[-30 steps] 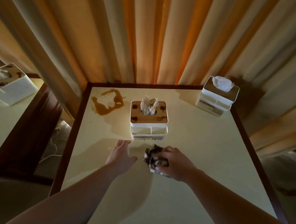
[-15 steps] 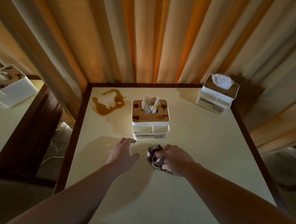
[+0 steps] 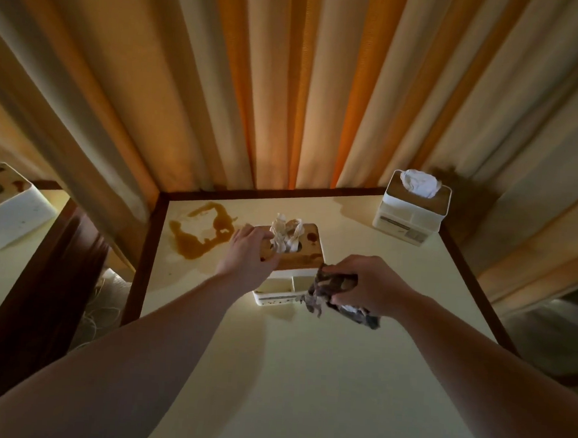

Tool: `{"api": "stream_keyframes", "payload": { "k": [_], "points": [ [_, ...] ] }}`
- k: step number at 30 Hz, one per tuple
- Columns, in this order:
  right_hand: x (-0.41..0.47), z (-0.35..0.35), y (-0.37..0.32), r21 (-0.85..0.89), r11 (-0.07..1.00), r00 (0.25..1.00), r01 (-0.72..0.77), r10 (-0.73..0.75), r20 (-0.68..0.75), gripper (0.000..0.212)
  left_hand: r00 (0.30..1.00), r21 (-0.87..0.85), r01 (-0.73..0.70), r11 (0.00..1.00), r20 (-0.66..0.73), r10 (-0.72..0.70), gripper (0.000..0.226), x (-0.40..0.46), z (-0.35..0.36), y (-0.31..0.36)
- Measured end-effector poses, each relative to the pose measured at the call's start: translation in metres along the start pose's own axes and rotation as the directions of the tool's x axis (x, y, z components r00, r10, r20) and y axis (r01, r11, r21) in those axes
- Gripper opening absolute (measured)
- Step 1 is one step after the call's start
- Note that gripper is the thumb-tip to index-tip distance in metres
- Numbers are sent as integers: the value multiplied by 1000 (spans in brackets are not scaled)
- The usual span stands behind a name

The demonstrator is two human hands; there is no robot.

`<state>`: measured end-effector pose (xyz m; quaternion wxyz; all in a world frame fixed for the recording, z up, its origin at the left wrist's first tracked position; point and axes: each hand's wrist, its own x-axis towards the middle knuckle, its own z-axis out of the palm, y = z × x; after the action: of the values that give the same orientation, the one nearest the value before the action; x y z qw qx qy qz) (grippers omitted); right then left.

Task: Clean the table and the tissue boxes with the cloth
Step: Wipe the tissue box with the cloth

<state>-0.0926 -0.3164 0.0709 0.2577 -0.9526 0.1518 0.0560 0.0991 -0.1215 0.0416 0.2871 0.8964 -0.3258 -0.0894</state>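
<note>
My right hand, right of centre, clutches the crumpled dark cloth just in front of the stained tissue box. My left hand rests on that box's wooden lid, fingers spread flat. A brown spill lies on the table to the left of the box. A second tissue box stands at the upper right corner, well apart. Curtains hang behind; a third box sits at the left edge of the frame.
</note>
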Motion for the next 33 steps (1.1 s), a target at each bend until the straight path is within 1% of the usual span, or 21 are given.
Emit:
{"api": "stream_keyframes", "payload": {
  "k": [2,4,6,9,11,13,16,18,20,22,24,26,28,31,33],
  "points": [
    [8,-11,0,23,1000,999,-7,9,-50,59,999,28,-31,999,-17,32,42,15,2,6],
    [17,-18,-1,49,999,994,1,5,-108,59,998,70,-65,995,-12,66,45,29,6,13],
    [27,-22,0,48,999,986,22,-13,-169,58,996,124,-79,989,50,73,57,44,11,18],
    [42,-20,-2,38,999,978,5,3,-210,55,978,180,-109,978,196,73,76,62,17,24],
    [52,-18,-3,28,999,975,-27,33,-218,53,966,210,-135,968,246,81,80,70,20,27],
    [59,-16,-5,36,998,971,-44,52,-235,53,964,226,-151,962,247,93,72,75,21,30],
    [66,-16,-6,56,997,966,-50,62,-250,46,976,231,-160,960,183,119,48,79,20,28],
    [68,-19,-6,51,997,968,-61,72,-239,36,985,224,-140,964,134,112,32,78,18,24],
    [73,-22,-7,23,998,970,-59,63,-234,24,990,211,-111,971,111,89,20,75,16,19],
    [81,-27,-11,9,999,971,-37,38,-237,14,992,194,-75,978,111,54,15,72,14,15],
    [93,-30,-16,-2,1000,976,11,-11,-217,7,993,189,-39,981,119,17,15,71,13,13],
    [106,-30,-22,-29,999,984,40,-45,-172,8,993,176,-1,984,117,-20,17,72,12,12],
    [119,-25,-28,-53,998,994,29,-35,-108,12,993,178,24,984,109,-44,21,74,11,14],
    [129,-17,-31,-93,996,1000,19,-20,-10,15,994,214,15,977,103,-38,24,76,12,15],
    [126,-14,-32,-64,998,999,0,2,41,17,995,237,2,972,99,-26,27,75,11,15]
  ]
}}
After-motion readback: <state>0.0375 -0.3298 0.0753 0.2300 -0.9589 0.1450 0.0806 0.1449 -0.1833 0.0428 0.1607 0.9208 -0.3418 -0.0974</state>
